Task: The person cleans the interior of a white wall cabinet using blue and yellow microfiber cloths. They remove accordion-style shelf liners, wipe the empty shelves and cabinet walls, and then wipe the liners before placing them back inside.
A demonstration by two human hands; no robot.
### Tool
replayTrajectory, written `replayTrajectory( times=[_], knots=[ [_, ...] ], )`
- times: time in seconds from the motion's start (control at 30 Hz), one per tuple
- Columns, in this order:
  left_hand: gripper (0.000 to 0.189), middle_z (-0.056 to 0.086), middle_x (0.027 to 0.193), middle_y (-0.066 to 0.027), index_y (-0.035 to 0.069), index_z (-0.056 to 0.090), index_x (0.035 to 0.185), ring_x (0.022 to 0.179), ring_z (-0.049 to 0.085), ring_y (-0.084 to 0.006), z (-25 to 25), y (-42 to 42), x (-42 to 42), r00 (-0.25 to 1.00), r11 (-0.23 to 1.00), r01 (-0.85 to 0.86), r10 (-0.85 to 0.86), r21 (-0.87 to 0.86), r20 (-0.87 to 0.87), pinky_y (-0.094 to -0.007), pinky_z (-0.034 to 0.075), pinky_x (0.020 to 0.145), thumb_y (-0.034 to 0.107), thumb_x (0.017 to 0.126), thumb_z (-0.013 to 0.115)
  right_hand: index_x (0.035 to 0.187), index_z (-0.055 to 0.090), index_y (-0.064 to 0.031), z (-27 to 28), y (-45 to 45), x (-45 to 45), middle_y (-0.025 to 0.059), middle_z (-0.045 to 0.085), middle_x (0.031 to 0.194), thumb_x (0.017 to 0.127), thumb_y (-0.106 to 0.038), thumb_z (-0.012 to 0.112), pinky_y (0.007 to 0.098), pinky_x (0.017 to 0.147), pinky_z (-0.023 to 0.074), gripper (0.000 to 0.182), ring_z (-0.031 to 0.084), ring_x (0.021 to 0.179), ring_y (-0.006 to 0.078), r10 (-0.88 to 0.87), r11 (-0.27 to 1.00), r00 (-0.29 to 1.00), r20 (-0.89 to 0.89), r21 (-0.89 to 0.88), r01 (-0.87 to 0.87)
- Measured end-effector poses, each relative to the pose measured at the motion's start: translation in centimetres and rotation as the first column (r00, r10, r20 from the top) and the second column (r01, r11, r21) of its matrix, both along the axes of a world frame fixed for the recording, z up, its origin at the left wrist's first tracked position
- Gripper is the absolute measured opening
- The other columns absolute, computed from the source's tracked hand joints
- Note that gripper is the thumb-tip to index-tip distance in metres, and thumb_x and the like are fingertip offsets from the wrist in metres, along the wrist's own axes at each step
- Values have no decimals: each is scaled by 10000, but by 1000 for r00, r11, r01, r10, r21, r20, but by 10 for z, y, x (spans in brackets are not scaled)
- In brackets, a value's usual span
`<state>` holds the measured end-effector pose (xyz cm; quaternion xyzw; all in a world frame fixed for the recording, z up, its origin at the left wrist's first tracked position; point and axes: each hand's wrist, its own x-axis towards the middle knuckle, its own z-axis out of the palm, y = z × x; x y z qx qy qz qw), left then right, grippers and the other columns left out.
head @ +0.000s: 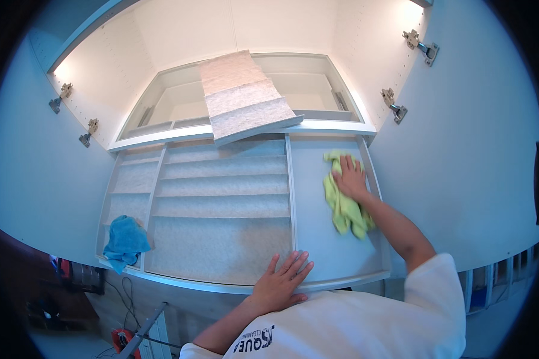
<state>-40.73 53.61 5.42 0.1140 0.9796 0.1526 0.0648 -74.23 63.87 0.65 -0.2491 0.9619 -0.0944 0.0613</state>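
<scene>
My right hand (351, 179) presses down on a yellow-green cloth (345, 211) inside the right compartment of a pulled-out drawer (312, 179). The cloth is bunched against the compartment's right side, and the floor around it is bare and smooth. Fingers spread, my left hand (282, 283) rests at the drawer's front edge, beside the divider (291, 193) between the middle and right compartments; it holds nothing. Stepped grey felt-like liners (224, 206) fill the middle and left compartments. A blue cloth (126, 242) lies crumpled over the front left corner.
A loose stepped liner (249, 103) leans across the cabinet's glass-topped shelf (305, 89). Open doors on metal hinges (393, 106) flank me left and right. Below on the left are a metal pole (146, 325), cables and a red-and-black device (78, 273). At lower right stands a ladder-like frame (489, 287).
</scene>
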Motion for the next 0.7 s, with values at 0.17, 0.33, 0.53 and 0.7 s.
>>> replayTrajectory(
  times=[0.17, 0.33, 0.53, 0.7],
  knots=[
    [825, 204, 1429, -106, 66, 243, 1354, 1324, 194, -245, -6, 2, -3, 996, 999, -17, 12, -51, -93, -503, 163, 1041, 525, 742, 550, 1328, 305, -66, -15, -74, -106, 150, 293, 1382, 855, -454, 379, 514, 1000, 238, 616, 278, 1256, 360, -106, 994, 981, -162, -31, 103],
    [918, 239, 1416, -125, 17, 295, 1324, 1326, 188, -234, -19, 6, -3, 971, 978, -169, 145, -122, -190, -484, 64, 1064, 602, 665, 550, 1316, 330, -52, -26, -113, -46, 203, 332, 1344, 814, -380, 436, 482, 998, 269, 609, 314, 1222, 405, 309, 927, 903, -298, -116, -356],
    [931, 283, 1392, -138, -11, 344, 1290, 1316, 210, -233, -21, 3, -2, 960, 975, -184, 150, -126, -236, -505, 58, 1051, 616, 638, 565, 1303, 327, -18, -8, -7, 125, 214, 257, 1374, 791, -281, 525, 506, 1017, 235, 609, 218, 1267, 427, 632, 772, 762, -141, 22, -635],
    [919, 244, 1418, -108, 26, 329, 1318, 1331, 171, -219, -27, 7, -3, 976, 989, -127, 111, -78, -189, -509, 50, 1051, 622, 653, 544, 1315, 343, -96, 24, 61, 132, 151, 271, 1387, 723, -236, 623, 502, 1040, 200, 670, 224, 1299, 324, 859, 488, 483, 168, 10, -873]
  ],
)
